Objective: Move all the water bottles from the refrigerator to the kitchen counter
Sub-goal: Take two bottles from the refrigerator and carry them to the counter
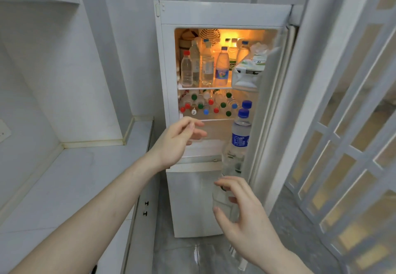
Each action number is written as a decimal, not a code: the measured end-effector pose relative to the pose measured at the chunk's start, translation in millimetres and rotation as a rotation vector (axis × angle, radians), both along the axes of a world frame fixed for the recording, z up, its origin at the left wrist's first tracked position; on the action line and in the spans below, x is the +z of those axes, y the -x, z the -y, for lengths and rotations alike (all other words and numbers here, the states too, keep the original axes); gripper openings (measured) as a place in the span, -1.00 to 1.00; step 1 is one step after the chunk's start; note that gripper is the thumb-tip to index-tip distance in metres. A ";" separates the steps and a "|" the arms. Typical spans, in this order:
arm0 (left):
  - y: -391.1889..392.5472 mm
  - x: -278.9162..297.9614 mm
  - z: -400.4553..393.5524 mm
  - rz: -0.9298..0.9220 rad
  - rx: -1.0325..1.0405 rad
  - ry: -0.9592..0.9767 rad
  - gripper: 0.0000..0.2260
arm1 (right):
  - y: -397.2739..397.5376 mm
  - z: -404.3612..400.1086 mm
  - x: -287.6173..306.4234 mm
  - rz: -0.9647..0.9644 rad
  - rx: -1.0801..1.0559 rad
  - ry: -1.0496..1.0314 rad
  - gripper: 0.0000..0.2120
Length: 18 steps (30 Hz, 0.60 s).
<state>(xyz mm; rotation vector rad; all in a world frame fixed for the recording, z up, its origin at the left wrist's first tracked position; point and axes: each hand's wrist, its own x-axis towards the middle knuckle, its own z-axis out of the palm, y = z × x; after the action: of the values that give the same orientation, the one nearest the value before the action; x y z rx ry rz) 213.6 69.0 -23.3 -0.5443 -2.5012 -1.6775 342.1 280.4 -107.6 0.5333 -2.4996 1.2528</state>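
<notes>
Two hands reach toward the open refrigerator [222, 14] at the centre of the frame. The right hand [246, 215], lower right, has its fingers curled round the base of a clear water bottle [237, 145] with a blue cap and blue label, grasping it in front of the fridge door [265, 110], which swings open to the right. The left hand [177, 138], mid-frame, is released — fingers loosely bent, holding nothing, just before the lower shelf. Inside, under warm yellow light, upright bottles [205, 65] fill the top shelf and a pile of bottles lying cap-outward [205, 104] fills the shelf beneath, with red, green and blue caps. A pale kitchen counter [70, 183] runs along the left of the frame, meeting white tiled walls [64, 70] in a corner — its surface is smooth and slightly glossy. Grey marbled floor tiles [182, 256] lie below, and a white lattice screen [351, 140] fills the right edge.
</notes>
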 end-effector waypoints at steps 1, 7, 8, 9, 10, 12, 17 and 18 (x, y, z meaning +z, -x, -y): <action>3.1 -3.7 4.7 0.005 0.027 0.022 -0.74 | 5.7 -0.6 -3.4 0.022 -0.016 -0.051 -0.58; 6.6 -26.0 17.4 0.047 0.056 0.143 -0.79 | 42.9 -10.6 -23.0 0.083 -0.101 -0.171 -0.58; 6.6 -27.7 18.3 0.045 0.050 0.157 -0.80 | 46.7 -14.5 -23.5 0.084 -0.122 -0.177 -0.58; 7.1 -28.1 18.3 0.042 0.043 0.171 -0.80 | 49.7 -19.8 -22.7 0.081 -0.147 -0.184 -0.58; 7.3 -27.8 18.5 0.039 0.038 0.183 -0.80 | 51.7 -25.7 -21.5 0.074 -0.172 -0.188 -0.58; 8.5 -26.0 18.0 0.037 0.027 0.190 -0.80 | 54.4 -38.0 -17.5 0.062 -0.220 -0.172 -0.58; 12.3 -20.9 10.8 0.029 0.001 0.190 -0.80 | 50.0 -67.9 -13.4 0.084 -0.377 -0.179 -0.61; 13.2 -19.5 7.9 0.030 -0.009 0.188 -0.80 | 48.6 -75.9 -13.5 0.093 -0.415 -0.191 -0.61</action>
<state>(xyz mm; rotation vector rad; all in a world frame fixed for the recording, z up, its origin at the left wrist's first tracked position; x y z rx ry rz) 200.4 61.1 -42.8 -0.5504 -2.6993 -1.4717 293.5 356.3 -121.1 -0.0127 -2.6384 0.9061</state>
